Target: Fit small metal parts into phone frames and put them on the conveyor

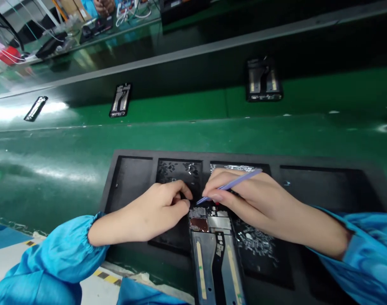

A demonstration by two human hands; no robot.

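An opened phone (219, 254) lies with its inner side up, showing a black ribbon cable and metal shields. At its upper left corner is my left hand (148, 209), fingers curled, thumb and index tip against the edge. My right hand (250, 195) grips slim purple tweezers (239, 180) like a pen, their points down over the top of the phone. Whether the points hold a small part cannot be seen. Under the phone and hands is a black tray (209, 157) with compartments. Small dark pieces (169, 169) and many shiny bits (258, 243) lie in two compartments.
Three more opened phones, a near-right one (263, 80), a middle one (121, 100) and a left one (36, 109), stand along the green bench (180, 131) beyond the tray. Across the line, a co-worker's hands (104, 6) show near cables and a dark device (96, 29).
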